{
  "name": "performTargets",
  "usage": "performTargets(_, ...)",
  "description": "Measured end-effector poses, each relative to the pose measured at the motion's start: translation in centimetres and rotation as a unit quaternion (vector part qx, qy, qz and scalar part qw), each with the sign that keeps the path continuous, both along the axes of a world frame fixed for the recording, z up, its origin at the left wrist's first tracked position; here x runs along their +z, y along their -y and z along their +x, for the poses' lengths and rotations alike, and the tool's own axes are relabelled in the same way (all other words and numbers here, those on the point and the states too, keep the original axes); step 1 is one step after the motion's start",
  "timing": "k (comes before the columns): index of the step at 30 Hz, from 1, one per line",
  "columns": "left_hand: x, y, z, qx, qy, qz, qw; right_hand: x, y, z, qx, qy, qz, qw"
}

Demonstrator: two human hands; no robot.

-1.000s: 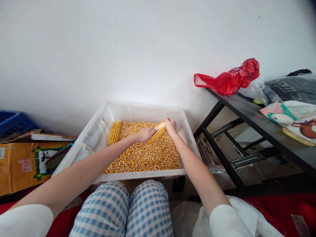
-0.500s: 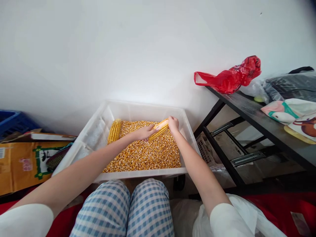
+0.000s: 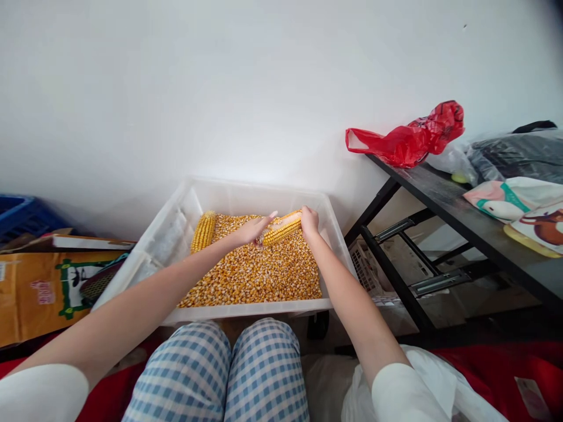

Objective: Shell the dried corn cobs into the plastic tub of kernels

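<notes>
Over the corn kernels, a partly shelled yellow corn cob (image 3: 284, 231) is held slantwise, with a pale bare strip along its upper side. My right hand (image 3: 309, 220) is closed round its far right end. At the lower left end is my left hand (image 3: 255, 230), its thumb raised and its other fingers curled against the cob, partly hidden. Loose yellow kernels (image 3: 264, 275) cover the bottom of a whitish plastic bin (image 3: 259, 191). Another corn cob (image 3: 203, 232), full of kernels, leans at the bin's left side, left of my left hand.
Right of the bin stands a dark metal-framed table (image 3: 453, 196) bearing a red plastic bag (image 3: 409, 138) and other bags. A blue crate (image 3: 30, 217) and an orange-brown package (image 3: 35, 293) lie to the left. Behind the bin rises a white wall (image 3: 264, 88).
My left hand has slid slightly left and down toward the cob's end, and its thumb has lifted off the bare strip. My right hand keeps its hold.
</notes>
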State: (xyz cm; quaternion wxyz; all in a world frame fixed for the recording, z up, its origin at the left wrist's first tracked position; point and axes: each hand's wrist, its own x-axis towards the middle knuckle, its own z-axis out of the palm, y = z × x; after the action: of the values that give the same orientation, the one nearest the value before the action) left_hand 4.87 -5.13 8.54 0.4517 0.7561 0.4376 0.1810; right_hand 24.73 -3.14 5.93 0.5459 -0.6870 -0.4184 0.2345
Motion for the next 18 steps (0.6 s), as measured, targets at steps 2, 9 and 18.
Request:
performTargets(2, 0.1, 0.3, 0.0, -0.038, -0.031, 0.057, 0.997, -0.2, 0.0, 0.1, -0.025, -0.020, -0.009, 0.999)
performTargets(9, 0.7, 1.0, 0.4, -0.039, -0.104, 0.199, 0.974, -0.6, 0.0, 0.2, -0.051, -0.064, -0.030, 0.996)
performTargets(18, 1.0, -0.2, -0.4, 0.024, -0.005, -0.040, 0.999, -0.4, -0.2, 0.0, -0.051, -0.065, -0.031, 0.996)
